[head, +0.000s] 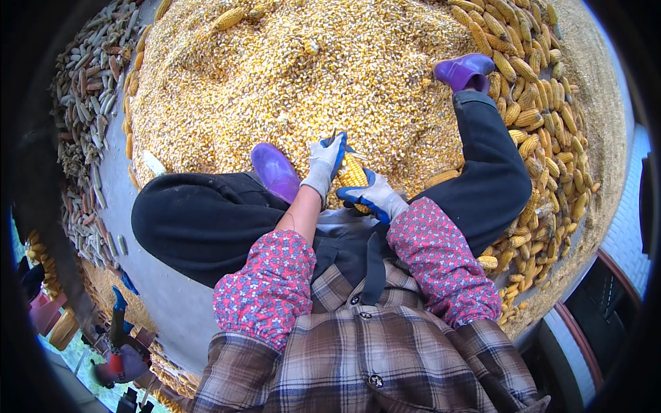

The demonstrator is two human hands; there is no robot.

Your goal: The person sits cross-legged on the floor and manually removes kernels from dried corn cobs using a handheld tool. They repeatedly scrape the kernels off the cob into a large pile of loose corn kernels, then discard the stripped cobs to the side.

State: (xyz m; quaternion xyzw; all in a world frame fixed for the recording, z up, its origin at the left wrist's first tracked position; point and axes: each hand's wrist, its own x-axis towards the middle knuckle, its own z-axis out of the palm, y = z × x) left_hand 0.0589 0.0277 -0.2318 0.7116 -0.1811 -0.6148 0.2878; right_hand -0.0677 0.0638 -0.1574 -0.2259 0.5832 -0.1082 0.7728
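Note:
Blue-and-white work gloves cover both of my hands. My right hand [374, 196], below and right of the other, is closed around a yellow corn cob [353, 173] that still bears kernels. At the cob's upper left is my left hand [328, 157], gripping a slim dark pointed tool [333, 135] whose kind I cannot tell. Some pale husk strands stick out near the cob's tip. Beneath and beyond the hands spreads a large heap of loose corn kernels [289, 88].
Many whole cobs [547, 124] lie piled on the right. Stripped cobs [85, 82] lie at the far left, past a strip of grey floor [155, 294]. My purple boots [274, 170] rest on the kernels. Another person [121, 361] is at the lower left.

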